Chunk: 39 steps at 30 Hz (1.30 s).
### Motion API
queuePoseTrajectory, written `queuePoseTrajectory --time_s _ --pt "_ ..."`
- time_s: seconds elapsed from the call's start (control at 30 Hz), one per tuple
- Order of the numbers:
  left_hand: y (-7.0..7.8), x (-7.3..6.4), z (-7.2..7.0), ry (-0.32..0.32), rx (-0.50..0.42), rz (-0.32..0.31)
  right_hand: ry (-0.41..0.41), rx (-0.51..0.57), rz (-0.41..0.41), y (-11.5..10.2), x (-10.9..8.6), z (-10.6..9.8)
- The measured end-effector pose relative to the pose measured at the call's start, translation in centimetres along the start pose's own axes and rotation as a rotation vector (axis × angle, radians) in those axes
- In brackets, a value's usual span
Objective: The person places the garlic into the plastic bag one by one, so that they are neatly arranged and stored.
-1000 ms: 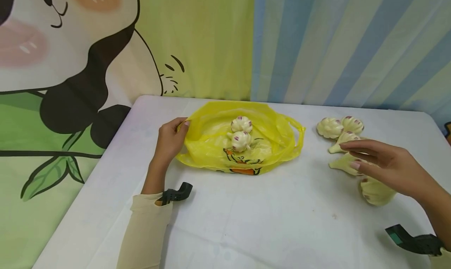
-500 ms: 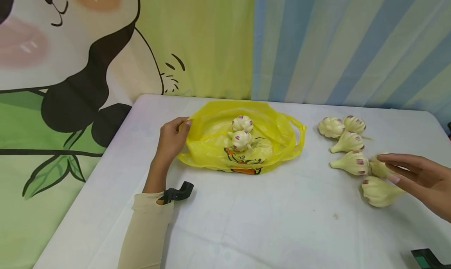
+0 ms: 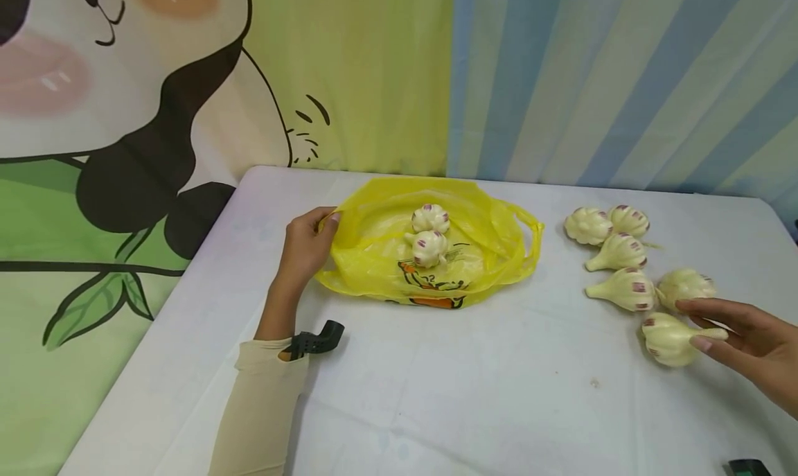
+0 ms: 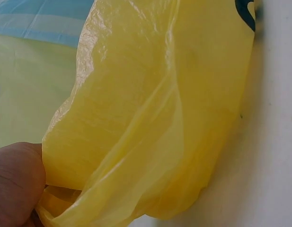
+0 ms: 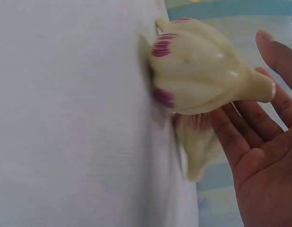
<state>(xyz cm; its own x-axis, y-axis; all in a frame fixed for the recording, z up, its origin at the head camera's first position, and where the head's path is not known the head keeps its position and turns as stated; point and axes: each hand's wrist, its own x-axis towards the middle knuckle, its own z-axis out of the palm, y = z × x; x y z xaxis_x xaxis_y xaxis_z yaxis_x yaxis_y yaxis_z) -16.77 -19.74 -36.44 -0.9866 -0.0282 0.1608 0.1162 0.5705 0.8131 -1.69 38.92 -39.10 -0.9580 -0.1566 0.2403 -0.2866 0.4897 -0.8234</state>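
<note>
The right hand (image 3: 763,350) curves loosely, unclamped, around a garlic bulb (image 3: 668,341) and the left hand (image 3: 307,246) pinches a yellow bag (image 3: 368,258) in the head view. The bulb lies on the counter (image 3: 486,393), fat and creamy with purple marks, its stem (image 3: 715,333) pointing right. In the left wrist view, the bag is shiny; in the right, the bulb's long way runs toward the fingers (image 5: 231,138).
</note>
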Motion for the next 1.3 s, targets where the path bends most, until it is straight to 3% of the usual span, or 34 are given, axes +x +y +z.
queuePoseTrajectory --time_s 0.13,0.27,0.5,0.87,1.1,1.3 --pt "-0.1 0.1 0.0 0.002 0.0 0.007 -0.005 -0.082 0.086 0.8 -0.7 0.5" --pt "-0.1 0.1 0.1 0.003 0.001 0.013 -0.02 -0.079 0.147 1.1 -0.9 1.0" --pt "0.1 0.1 0.0 0.001 0.001 0.006 -0.098 -0.083 0.144 0.5 -0.5 1.3" --pt "0.1 0.2 0.1 0.005 0.007 0.021 -0.121 -0.152 0.167 0.5 -0.8 1.1" --pt "0.0 0.2 0.1 0.007 0.003 0.029 -0.049 -0.197 0.1 0.1 -0.7 0.6" --pt "-0.1 0.1 0.1 0.012 0.001 0.031 -0.032 -0.1 0.073 -0.8 -0.1 0.1"
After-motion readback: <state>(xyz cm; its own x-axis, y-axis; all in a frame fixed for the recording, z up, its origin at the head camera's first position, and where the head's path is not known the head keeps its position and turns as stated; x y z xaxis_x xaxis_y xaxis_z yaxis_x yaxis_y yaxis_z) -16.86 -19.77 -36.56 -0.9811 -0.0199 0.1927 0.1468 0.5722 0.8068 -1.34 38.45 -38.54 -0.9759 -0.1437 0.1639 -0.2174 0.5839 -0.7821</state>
